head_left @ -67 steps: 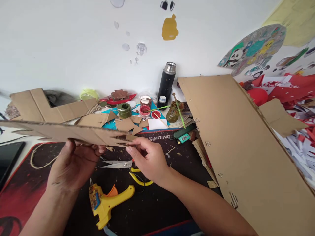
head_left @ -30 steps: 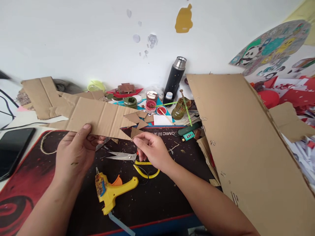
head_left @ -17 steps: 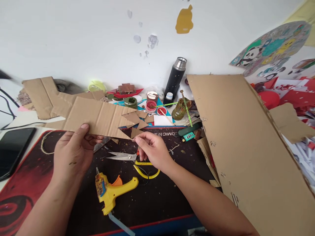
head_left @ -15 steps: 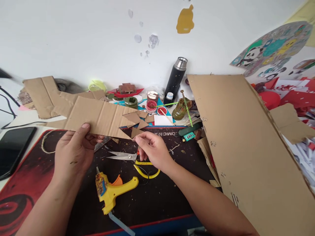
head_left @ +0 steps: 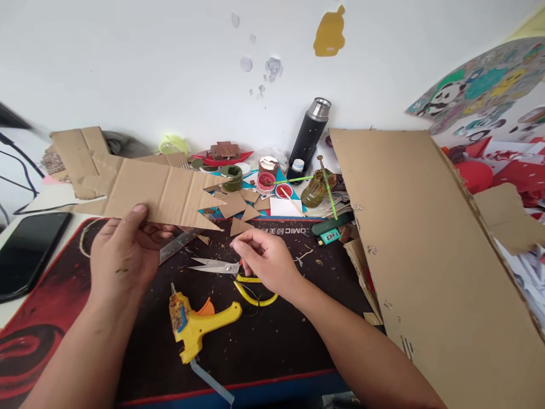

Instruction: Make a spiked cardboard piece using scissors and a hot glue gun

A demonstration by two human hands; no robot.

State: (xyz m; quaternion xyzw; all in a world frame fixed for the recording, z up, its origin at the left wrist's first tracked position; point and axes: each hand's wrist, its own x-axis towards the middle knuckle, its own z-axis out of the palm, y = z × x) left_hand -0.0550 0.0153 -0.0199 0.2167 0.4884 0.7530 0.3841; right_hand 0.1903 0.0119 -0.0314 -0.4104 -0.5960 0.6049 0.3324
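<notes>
My left hand (head_left: 128, 250) grips a strip of corrugated cardboard (head_left: 170, 196), thumb on top and fingers beneath, holding it over the mat. The strip's right end is cut into several pointed teeth. Just right of the lowest tooth is my right hand (head_left: 264, 258), apart from the strip, thumb and forefinger pinched together. Whatever sits between those fingertips is too small to make out. Below it lie scissors (head_left: 217, 266) with yellow handles, blades parted and pointing left, the handles partly hidden by the hand. A yellow hot glue gun (head_left: 191, 326) rests nearer me.
Small cardboard offcuts (head_left: 233, 204) lie behind the hands, by paint pots (head_left: 267, 180) and a black thermos (head_left: 310, 130). At right leans a large cardboard sheet (head_left: 426, 238). A phone (head_left: 32, 253) is at left, and a red toy boat (head_left: 223, 154) stands at the back.
The strip has shifted left, away from my right fingertips, so a gap now separates its lowest point from them. The whole view has also shifted slightly.
</notes>
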